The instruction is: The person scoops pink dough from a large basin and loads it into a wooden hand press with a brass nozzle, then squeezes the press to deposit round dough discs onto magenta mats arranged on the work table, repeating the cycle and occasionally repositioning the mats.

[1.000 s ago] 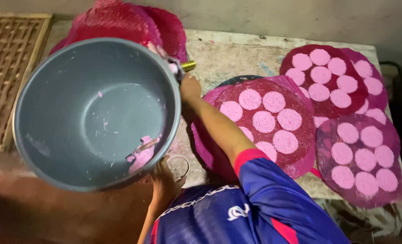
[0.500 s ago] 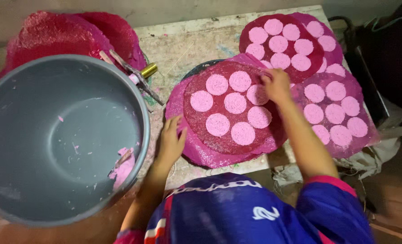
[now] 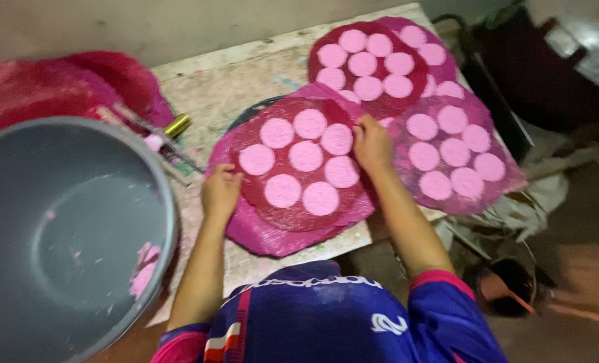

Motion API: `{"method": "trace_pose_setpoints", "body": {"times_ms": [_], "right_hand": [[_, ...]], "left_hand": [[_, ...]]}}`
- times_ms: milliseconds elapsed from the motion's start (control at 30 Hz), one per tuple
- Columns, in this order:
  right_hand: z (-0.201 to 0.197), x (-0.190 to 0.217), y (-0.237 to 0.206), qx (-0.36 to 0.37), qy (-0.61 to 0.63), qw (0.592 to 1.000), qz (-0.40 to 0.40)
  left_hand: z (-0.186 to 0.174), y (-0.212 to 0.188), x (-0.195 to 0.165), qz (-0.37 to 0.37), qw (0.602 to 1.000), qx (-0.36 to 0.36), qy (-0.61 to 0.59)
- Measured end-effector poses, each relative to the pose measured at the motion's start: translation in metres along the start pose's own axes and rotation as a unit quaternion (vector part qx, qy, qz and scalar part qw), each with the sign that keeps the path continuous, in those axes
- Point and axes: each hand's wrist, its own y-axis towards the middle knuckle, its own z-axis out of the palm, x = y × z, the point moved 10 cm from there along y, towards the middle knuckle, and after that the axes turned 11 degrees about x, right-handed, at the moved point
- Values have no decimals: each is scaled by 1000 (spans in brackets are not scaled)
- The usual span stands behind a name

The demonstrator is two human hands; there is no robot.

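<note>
While the left hand (image 3: 220,190) was off the mat's edge half a second ago, it now lies on the left rim of the red mesh mat (image 3: 299,202), fingers curled over it. Right hand (image 3: 372,142) pinches the right rim as before, fingers closed; grip depth unclear through blur. Mat bears seven pink discs (image 3: 306,156) and rests on a pink stack on the table (image 3: 218,87). Both rims held: mat looks ready for lifting. Grey basin (image 3: 64,235) stands left.
</note>
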Motion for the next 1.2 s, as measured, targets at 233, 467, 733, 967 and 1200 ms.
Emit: {"method": "trace_pose_setpoints", "body": {"times_ms": [233, 467, 733, 967, 1200], "right_hand": [[-56, -64, -4, -14, 134, 989, 63], [-193, -168, -35, -93, 62, 993, 45], [-281, -279, -120, -210, -11, 960, 186], [-266, -310, -159, -250, -52, 946, 198], [-274, -316, -164, -318, -7, 922, 222]], "left_hand": [[11, 20, -80, 78, 980, 61, -170], [116, 69, -213, 218, 922, 225, -227], [280, 89, -343, 271, 920, 267, -96], [332, 106, -368, 246, 917, 304, 83], [217, 110, -322, 314, 939, 137, -2]]}}
